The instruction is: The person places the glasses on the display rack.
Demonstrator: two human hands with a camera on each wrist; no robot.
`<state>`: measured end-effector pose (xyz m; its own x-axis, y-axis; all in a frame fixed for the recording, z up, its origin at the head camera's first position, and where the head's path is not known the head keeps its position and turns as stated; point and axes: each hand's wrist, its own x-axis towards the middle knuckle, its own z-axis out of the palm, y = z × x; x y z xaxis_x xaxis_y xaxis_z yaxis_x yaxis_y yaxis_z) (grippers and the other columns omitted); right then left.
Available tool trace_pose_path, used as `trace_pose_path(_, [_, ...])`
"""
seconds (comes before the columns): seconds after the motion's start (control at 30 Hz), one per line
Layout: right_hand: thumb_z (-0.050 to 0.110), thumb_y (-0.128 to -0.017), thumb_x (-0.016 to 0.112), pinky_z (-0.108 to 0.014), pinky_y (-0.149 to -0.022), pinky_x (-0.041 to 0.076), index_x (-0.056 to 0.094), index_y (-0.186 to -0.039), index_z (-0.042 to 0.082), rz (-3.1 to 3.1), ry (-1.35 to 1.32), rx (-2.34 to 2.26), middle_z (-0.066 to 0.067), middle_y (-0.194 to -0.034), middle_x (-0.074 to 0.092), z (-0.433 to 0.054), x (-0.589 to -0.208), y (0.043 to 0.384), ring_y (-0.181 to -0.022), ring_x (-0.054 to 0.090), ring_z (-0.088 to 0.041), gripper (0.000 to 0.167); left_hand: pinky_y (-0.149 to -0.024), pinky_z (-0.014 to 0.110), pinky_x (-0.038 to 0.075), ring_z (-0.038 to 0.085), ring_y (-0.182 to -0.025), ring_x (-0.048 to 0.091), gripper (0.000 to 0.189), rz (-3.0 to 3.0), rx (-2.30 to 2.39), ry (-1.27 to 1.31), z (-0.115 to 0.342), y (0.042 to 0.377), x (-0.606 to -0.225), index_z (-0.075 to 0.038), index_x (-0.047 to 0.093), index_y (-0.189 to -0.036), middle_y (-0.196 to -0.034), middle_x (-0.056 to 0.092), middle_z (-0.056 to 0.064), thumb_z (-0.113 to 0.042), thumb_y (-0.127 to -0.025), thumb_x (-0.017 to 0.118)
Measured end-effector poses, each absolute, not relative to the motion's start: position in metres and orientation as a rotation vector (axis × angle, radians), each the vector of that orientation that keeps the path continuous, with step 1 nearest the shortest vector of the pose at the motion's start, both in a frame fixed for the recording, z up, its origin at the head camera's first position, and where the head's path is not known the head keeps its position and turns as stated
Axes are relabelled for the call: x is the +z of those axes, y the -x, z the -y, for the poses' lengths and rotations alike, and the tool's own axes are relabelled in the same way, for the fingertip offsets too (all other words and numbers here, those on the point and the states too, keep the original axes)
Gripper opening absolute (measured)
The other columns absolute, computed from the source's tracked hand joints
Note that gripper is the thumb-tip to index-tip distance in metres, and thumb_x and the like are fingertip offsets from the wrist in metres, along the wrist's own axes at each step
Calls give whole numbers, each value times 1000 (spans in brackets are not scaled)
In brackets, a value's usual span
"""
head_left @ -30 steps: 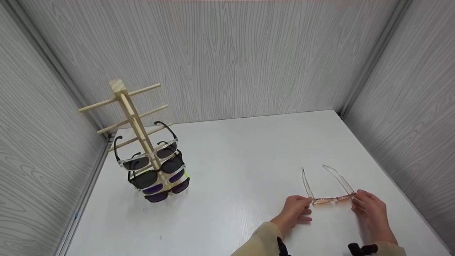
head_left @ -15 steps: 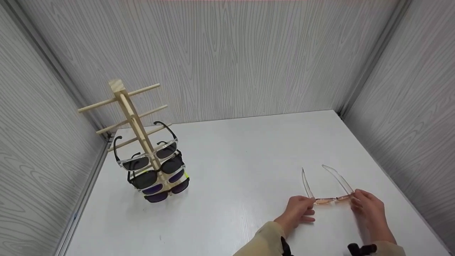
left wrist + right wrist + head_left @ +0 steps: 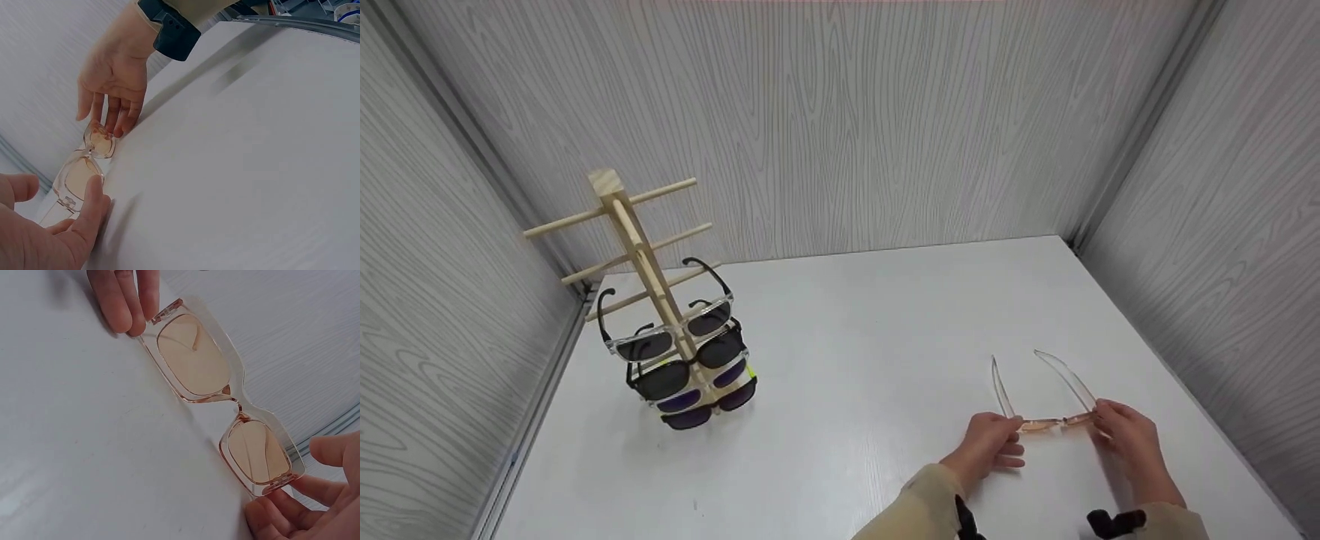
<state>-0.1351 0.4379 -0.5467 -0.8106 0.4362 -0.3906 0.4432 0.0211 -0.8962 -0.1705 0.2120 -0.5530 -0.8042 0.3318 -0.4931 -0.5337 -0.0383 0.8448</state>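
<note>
A pair of sunglasses [image 3: 1039, 426] with a clear frame and pale orange lenses is at the right of the white table, lenses towards me and temples spread away. My left hand [image 3: 986, 442] is at the left end of the frame. At the other end is my right hand [image 3: 1131, 442]. The left wrist view shows left fingers [image 3: 93, 194] fairly straight by one lens, the thumb apart from the frame. In the right wrist view, right fingers [image 3: 289, 509] lie along the hinge end, thumb raised clear of it. Exact contact is partly hidden.
To the left stands a wooden display rack [image 3: 649, 262] with crossbars, its upper bars bare. Several sunglasses [image 3: 664, 381] hang on its lower bars. Grey wood-grain panels [image 3: 840, 127] enclose the table [image 3: 840, 337] at the back and both sides.
The right hand has come slightly inward to the left, and the left hand slightly to the right, along the frame. The head view has shifted a little; the rack looks unchanged.
</note>
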Motion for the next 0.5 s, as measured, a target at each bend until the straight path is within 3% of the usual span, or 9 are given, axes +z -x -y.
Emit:
trace_pose_path(0.27, [36,-91,59,-24,-77,52,31,-140,-4,-2226,-988,-2022,12,-85,61,-434,-551,137,-82,57,-1,69,-62,37,57,26,-75,65,30,-1644,1881,206,-211,173,-555,1,56,-105,-86,59,14,-23,-88,64])
trace_pose_path(0.5, [40,-90,59,-24,-78,51,32,-140,-3,-2264,-1006,-1967,8,-91,60,-431,-550,134,-86,56,-4,71,-60,36,57,24,-72,64,25,-1709,1864,185,-208,173,-551,-2,56,-99,-85,58,13,-23,-88,64])
